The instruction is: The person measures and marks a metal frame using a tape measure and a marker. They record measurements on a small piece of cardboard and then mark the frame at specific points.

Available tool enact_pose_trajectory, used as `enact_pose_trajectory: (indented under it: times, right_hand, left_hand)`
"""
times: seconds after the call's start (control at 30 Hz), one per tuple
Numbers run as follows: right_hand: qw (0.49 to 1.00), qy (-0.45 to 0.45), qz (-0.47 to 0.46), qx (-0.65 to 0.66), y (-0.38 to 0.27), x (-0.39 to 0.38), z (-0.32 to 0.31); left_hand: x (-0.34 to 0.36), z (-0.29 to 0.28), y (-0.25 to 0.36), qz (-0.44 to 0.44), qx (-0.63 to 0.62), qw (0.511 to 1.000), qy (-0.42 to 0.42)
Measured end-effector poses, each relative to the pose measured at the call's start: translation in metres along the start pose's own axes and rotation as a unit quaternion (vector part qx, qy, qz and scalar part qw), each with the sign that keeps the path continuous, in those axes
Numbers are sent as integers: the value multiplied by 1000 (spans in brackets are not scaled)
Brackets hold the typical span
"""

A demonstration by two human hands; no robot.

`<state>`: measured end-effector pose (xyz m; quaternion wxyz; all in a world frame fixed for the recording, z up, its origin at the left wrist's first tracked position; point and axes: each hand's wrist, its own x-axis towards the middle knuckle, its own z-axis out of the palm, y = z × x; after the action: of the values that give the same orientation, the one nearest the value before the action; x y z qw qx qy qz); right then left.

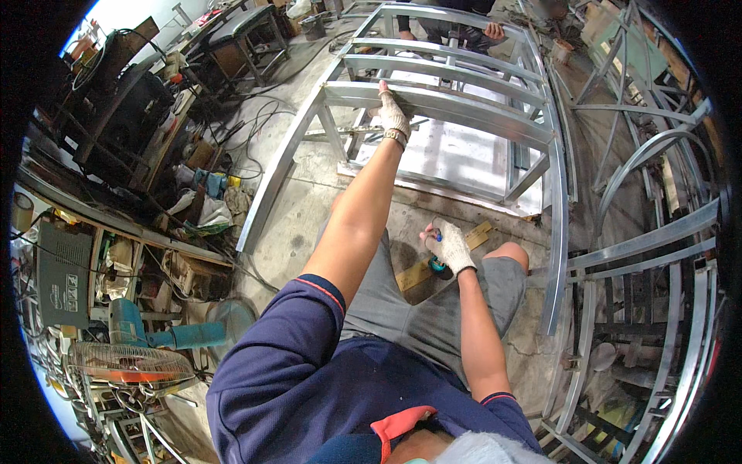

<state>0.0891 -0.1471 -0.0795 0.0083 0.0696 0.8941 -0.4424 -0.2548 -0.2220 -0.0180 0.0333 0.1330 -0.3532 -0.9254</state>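
A welded frame of silvery square metal tubes (456,101) stands in front of me, with several crossbars and two long side rails reaching toward me. My left hand (393,116), in a pale knit glove with fingertips bare, grips its nearest crossbar left of the middle. A watch (395,136) circles that wrist. Over my lap, my gloved right hand (451,246) is closed around a small object with blue and teal parts, mostly hidden by the fingers. Behind that hand, a yellowish strip (416,276) lies low near my knees.
Across the frame another person's hand (494,31) rests by its far end. A pale sheet (464,155) lies beneath the frame. A fan (131,363) and cluttered shelves stand left; cables (251,124) trail over the floor. More metal frames (649,240) crowd the right.
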Motion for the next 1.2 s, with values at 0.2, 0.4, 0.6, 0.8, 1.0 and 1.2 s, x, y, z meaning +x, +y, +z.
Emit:
enact_pose_trajectory:
  times: [0.2,0.4,0.6,0.8,1.0,1.2]
  right_hand:
    - [1000,-3,-6,-4,-1,-1,0]
    - [1000,9,-6,11,-3,0,2]
    - [1000,-1,1,13,-3,0,0]
    - [1000,-8,11,7,-5,-1,-1]
    - [1000,-9,15,-8,-4,1,-1]
    - [1000,-11,16,-1,-2,2,1]
  left_hand:
    - [-6,-2,4,-5,2,1000,-26]
    - [2,-2,0,2,-17,1000,-18]
    - [20,-8,-11,-1,14,1000,12]
    - [38,-14,-18,-13,29,999,22]
    - [35,-12,-18,-1,14,1000,16]
    - [26,-11,-12,-6,28,1000,-6]
